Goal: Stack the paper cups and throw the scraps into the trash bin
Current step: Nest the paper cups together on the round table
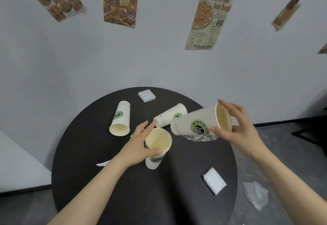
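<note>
The round black table is cut off at the near edge. The right hand grips a cup by the rim, lifted, lying sideways with its mouth to the right. It partly hides crumpled plastic. The left hand curls around an upright cup at the centre.

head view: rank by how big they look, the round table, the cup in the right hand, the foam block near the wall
1. round table
2. cup in the right hand
3. foam block near the wall, though it is farther from the camera, so its true size is unsure
</note>
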### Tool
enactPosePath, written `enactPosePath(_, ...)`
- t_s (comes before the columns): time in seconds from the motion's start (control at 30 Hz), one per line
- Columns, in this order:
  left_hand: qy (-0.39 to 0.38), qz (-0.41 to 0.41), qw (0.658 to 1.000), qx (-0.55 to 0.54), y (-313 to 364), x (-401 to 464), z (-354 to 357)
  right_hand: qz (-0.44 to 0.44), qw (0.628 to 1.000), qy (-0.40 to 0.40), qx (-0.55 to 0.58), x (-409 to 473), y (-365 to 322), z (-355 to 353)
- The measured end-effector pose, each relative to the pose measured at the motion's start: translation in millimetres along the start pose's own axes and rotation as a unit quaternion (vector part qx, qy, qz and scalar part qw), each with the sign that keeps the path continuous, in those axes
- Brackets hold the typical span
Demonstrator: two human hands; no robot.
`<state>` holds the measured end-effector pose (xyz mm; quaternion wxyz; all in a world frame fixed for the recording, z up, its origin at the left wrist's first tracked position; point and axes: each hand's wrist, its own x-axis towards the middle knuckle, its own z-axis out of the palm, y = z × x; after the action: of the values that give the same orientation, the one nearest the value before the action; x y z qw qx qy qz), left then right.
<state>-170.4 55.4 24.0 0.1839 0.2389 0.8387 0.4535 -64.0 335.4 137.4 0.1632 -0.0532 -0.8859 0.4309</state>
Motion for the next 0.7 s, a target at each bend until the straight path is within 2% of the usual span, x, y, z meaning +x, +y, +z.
enactPosePath(0.1, 0.01, 0.011, 1.0, -0.003, 5, -7, -11, -0.051, 0.999, -0.012, 0.004, 7, -48, 5)
enactPosePath(0.23, 0.01, 0.017, 1.0, -0.015, 5, -22, -23, -0.073, 0.993, -0.09, -0.014, 14, -68, 26)
enactPosePath(0.43, 0.008, 0.016, 0.999, -0.043, 3, -36, -27, -0.071, 0.973, -0.191, -0.108, 20, -54, 72)
enactPosePath(0.7, -0.004, 0.002, 0.998, -0.057, -1, -34, -18, -0.015, 0.956, -0.287, -0.052, 24, -11, 131)
